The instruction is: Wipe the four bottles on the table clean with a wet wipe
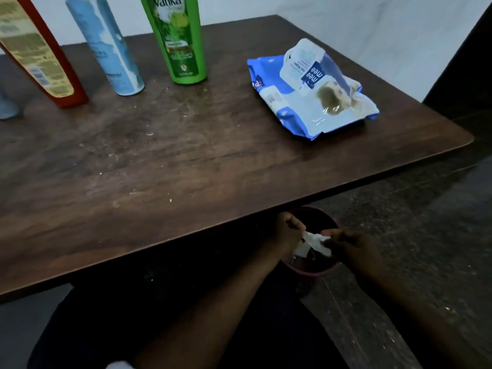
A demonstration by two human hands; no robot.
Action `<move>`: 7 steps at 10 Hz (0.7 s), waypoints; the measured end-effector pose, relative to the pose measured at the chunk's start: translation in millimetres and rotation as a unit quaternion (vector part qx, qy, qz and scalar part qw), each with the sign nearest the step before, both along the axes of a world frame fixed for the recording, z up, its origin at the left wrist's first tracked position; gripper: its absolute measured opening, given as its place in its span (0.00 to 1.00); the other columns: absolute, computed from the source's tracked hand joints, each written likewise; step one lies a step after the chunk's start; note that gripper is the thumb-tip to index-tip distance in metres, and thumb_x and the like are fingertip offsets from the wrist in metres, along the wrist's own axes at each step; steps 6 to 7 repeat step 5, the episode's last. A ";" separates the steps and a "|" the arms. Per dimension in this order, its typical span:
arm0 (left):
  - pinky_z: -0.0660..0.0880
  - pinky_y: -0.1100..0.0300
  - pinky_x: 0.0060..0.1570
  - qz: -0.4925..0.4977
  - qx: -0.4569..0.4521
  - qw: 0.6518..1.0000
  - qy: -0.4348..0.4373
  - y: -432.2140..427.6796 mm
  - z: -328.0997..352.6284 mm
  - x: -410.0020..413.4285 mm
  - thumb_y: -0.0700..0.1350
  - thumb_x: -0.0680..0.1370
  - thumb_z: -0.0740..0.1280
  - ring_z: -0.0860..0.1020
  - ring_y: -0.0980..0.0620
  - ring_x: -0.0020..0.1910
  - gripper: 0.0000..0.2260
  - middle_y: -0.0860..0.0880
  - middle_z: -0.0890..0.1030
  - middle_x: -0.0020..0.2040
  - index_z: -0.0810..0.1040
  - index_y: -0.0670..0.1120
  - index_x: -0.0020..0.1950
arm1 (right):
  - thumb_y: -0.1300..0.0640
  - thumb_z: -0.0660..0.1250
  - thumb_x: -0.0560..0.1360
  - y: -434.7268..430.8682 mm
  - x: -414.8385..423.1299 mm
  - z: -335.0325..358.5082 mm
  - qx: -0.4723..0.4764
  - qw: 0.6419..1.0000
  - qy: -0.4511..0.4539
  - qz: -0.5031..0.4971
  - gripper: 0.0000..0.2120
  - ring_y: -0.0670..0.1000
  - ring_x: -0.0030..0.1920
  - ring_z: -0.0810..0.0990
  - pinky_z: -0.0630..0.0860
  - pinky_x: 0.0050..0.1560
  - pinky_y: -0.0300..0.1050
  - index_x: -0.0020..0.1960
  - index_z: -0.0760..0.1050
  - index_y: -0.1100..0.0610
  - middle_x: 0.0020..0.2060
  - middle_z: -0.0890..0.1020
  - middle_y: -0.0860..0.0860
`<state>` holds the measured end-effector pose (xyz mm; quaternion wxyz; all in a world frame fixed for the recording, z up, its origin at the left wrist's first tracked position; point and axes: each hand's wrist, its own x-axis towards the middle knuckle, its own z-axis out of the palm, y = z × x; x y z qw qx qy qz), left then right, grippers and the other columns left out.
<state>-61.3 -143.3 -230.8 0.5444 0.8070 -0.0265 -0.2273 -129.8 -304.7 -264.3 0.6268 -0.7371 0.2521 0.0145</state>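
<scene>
Along the back left of the table (186,166) stand a red bottle (40,49), a light blue bottle (106,46) and a green shampoo bottle (178,38). A fourth, bluish bottle (8,107) shows only partly at the left edge. Below the table's front edge, over a dark red bin (314,270), both hands hold a crumpled white wet wipe (315,242). My left hand (286,233) pinches its left end. My right hand (348,246) pinches its right end.
A blue and white wet wipe pack (311,97) lies on the right side of the table, its flap lifted. White wall stands behind the table. Dark speckled floor stretches to the right. My dark trousers fill the lower left.
</scene>
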 end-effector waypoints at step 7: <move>0.69 0.67 0.33 -0.047 0.072 0.996 0.014 -21.3 -54.5 39.4 0.34 0.76 0.68 0.73 0.51 0.36 0.07 0.47 0.74 0.36 0.74 0.44 0.42 | 0.60 0.76 0.72 -33.6 46.8 -70.3 -0.237 0.971 0.032 0.027 0.13 0.48 0.50 0.84 0.80 0.55 0.47 0.56 0.84 0.54 0.50 0.86 0.50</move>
